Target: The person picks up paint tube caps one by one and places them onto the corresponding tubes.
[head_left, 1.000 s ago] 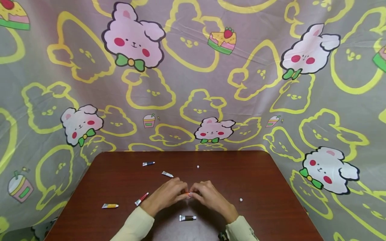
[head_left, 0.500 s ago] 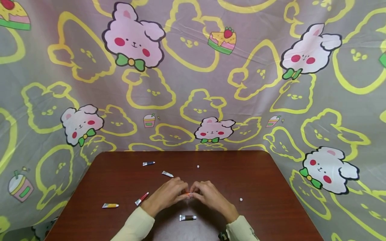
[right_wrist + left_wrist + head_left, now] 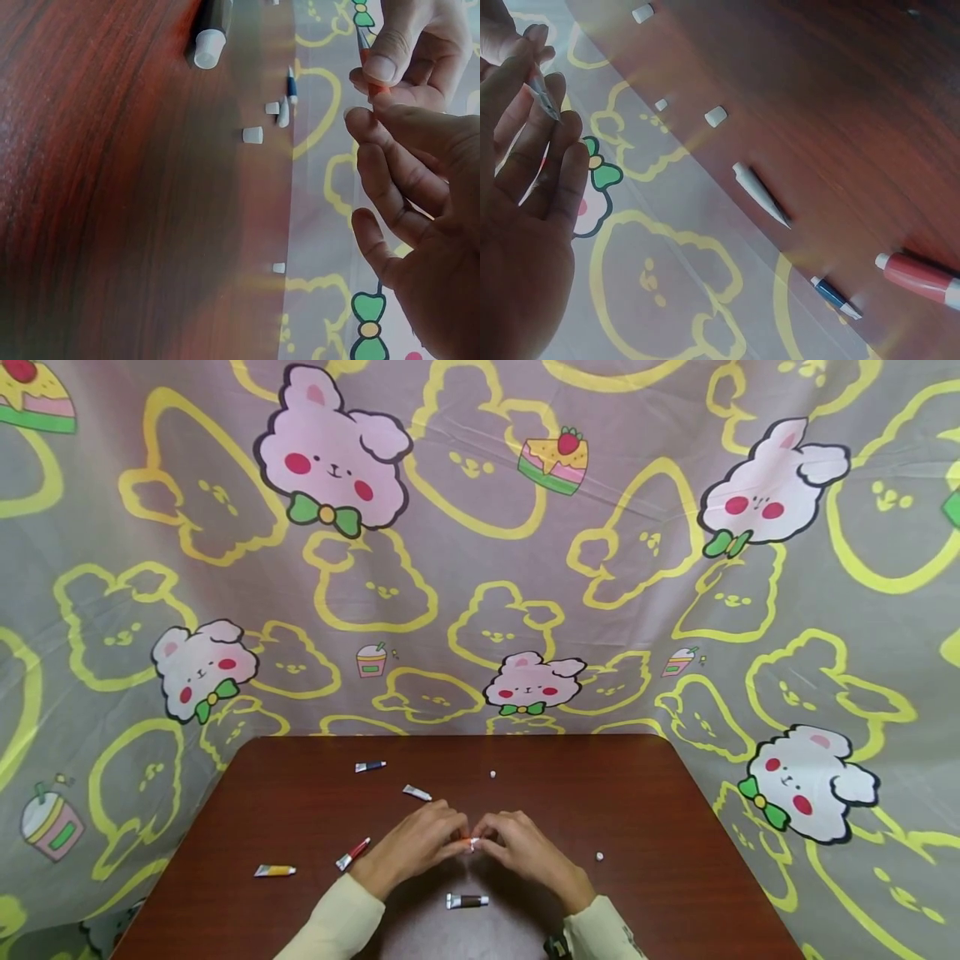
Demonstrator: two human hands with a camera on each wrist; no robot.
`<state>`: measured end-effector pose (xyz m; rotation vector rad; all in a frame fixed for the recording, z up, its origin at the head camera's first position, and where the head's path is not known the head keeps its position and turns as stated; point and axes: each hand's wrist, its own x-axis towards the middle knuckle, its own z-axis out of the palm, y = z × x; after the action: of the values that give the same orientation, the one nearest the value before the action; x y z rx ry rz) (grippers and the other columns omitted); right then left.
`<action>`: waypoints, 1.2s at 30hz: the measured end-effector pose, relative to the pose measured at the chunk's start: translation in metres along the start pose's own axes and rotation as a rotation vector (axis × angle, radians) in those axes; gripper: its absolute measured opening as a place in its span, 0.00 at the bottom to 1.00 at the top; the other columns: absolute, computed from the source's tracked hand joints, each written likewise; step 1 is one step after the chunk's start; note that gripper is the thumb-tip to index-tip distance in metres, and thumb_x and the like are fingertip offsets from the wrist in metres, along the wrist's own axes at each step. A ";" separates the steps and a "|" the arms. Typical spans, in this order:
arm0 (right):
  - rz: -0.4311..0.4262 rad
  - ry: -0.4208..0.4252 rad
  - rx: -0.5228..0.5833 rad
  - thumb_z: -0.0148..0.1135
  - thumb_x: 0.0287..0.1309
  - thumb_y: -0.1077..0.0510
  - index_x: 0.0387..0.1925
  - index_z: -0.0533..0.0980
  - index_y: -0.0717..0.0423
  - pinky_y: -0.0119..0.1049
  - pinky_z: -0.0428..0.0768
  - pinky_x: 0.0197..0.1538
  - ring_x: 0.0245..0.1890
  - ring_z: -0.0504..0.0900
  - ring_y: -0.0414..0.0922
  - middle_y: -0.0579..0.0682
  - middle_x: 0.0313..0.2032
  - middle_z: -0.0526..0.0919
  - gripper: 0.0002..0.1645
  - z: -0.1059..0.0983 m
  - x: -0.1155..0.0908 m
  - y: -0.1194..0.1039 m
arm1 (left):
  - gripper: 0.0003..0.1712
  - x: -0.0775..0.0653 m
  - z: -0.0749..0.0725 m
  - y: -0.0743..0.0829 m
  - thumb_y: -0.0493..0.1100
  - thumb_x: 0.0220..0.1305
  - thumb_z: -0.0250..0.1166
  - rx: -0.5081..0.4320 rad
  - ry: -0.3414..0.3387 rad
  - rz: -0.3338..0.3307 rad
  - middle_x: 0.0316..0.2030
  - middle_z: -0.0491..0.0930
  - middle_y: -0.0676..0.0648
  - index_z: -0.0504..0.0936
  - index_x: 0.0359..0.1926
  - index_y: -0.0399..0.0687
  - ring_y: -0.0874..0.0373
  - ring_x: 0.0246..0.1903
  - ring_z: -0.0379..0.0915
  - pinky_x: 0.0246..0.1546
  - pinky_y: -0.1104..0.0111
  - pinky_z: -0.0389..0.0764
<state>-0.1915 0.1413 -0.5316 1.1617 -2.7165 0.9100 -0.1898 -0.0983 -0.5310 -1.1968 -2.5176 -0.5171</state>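
Observation:
Over the middle of the table both hands meet at a small orange paint tube [image 3: 378,88]. My left hand [image 3: 420,842] pinches its body between thumb and fingers; in the left wrist view the silver crimped tail sticks out past the fingers. The thumb and index finger of my right hand [image 3: 525,853] pinch the other end, the remaining fingers loosely bent in the right wrist view. Fingertips cover most of that end, so whether a cap is on it is hidden. Just in front of the hands lies a dark brown paint tube [image 3: 467,902] with a white cap.
Left of the hands lie a red tube [image 3: 353,854] and a yellow tube [image 3: 275,871]. Farther back are a white tube [image 3: 417,793] and a dark blue tube [image 3: 370,767]. One loose white cap [image 3: 492,774] sits behind the hands, another small cap [image 3: 599,857] to the right. Patterned cloth surrounds the table.
Both hands stay together in nearly the same place. Their fingertips have shifted only slightly at the orange tube; the tubes and caps on the table have not moved.

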 end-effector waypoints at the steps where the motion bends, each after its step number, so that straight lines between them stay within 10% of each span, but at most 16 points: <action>1: -0.005 0.004 -0.008 0.71 0.73 0.55 0.42 0.87 0.50 0.29 0.82 0.45 0.37 0.83 0.29 0.41 0.37 0.91 0.04 0.000 0.000 0.000 | 0.09 0.000 0.000 0.000 0.51 0.69 0.76 -0.001 0.005 0.002 0.32 0.86 0.55 0.85 0.37 0.55 0.63 0.36 0.73 0.38 0.71 0.77; 36: 0.009 0.071 0.108 0.72 0.72 0.57 0.42 0.83 0.52 0.30 0.82 0.38 0.34 0.84 0.29 0.44 0.34 0.92 0.04 -0.001 -0.005 0.000 | 0.10 0.001 -0.002 0.001 0.50 0.67 0.77 -0.010 0.058 0.041 0.33 0.86 0.57 0.84 0.38 0.54 0.64 0.36 0.72 0.39 0.71 0.77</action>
<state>-0.1882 0.1452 -0.5322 1.1120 -2.6488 1.0905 -0.1894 -0.0984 -0.5288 -1.2173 -2.4397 -0.5470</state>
